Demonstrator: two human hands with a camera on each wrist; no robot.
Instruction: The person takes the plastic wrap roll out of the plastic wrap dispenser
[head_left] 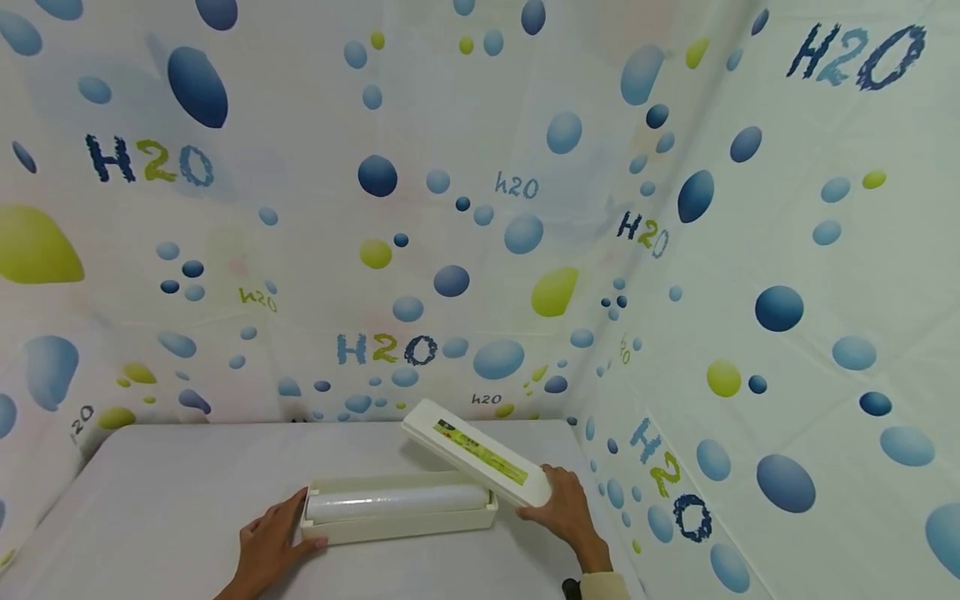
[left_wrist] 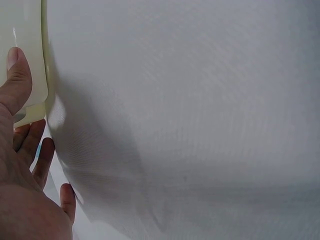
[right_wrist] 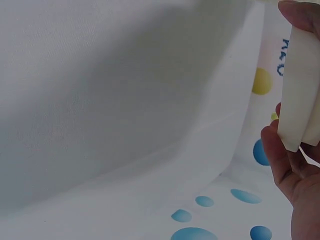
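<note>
1. Has the far edge of the white-covered table (head_left: 187,467) beyond both hands, up against a patterned backdrop (head_left: 300,237).
2. Has the table's right edge just beside the right hand (head_left: 566,508), with a drop-printed side sheet (head_left: 825,267) rising past it; finds more room outward of the left hand (head_left: 272,537), across a broad stretch of white surface.
3. Grips the left end of a lidless box (head_left: 412,532) with the left hand, thumb along the near wall, fingers at the end.
4. Contains, between the hands, one roll (head_left: 397,504), lying lengthwise inside the box.
5. Grips the near end of the lid (head_left: 442,443) with the right hand, thumb on one long edge, fingers over the other.
6. Slants from the right hand across the box's right end, far end pointing away and leftward; cannot tell whether lid and box touch.
7. Looks long, narrow and cream as to box; glossy and pale as to roll; off-white and round-cornered as to lid, with a yellow-green label (head_left: 480,451) on top.
</note>
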